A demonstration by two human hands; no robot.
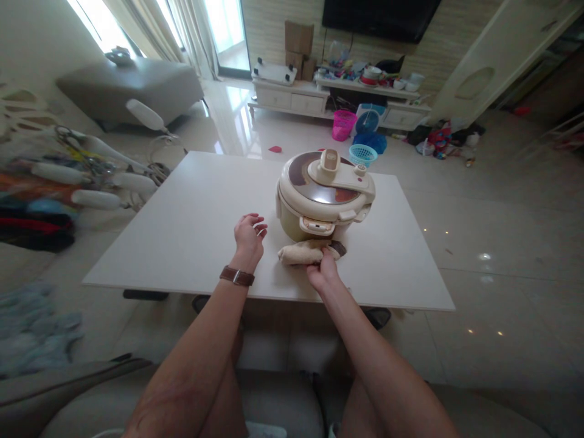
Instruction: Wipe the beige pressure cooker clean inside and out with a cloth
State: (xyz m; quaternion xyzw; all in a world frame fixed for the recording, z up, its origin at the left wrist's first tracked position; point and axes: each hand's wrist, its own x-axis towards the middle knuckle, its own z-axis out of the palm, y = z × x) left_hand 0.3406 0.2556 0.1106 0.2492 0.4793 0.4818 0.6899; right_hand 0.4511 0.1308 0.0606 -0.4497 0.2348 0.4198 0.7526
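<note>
An electric pressure cooker [319, 204], cream and olive with a brown-topped lid, stands upright on the white table [196, 231]. Its lid is on. Just in front of its base is a folded beige cloth [298, 253] with a dark patch at the right end. My right hand [325, 271] grips this cloth near that end, the fingers partly hidden by it. To the left of the cooker, my left hand [249, 240] is raised above the table, its fingers loosely bent and apart, holding nothing. It does not touch the cooker.
Beyond the table stand a pink basket [344, 126], a light blue basket [363, 153] and a low white cabinet [310, 104] loaded with bowls and boxes. A fan-like object with white blades [132, 182] is off the table's left edge. A grey sofa [274, 395] is beneath me.
</note>
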